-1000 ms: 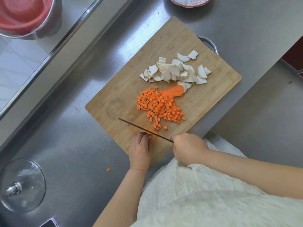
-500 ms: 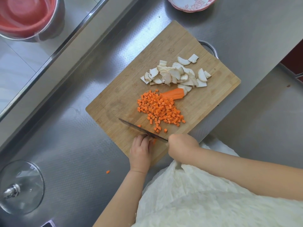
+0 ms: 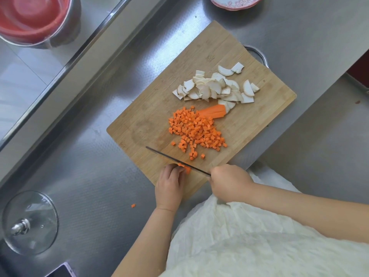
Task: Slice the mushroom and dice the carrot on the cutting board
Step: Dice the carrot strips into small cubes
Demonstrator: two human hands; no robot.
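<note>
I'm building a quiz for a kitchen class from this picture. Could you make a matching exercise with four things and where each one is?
Things:
1. mushroom slices
2. knife
3. glass lid
4. stray carrot cube

Places:
A. on the steel counter, left of the left hand
B. far part of the cutting board
C. gripped by the right hand
D. near left corner of the counter

Pairs: 1-B, 2-C, 3-D, 4-A
</note>
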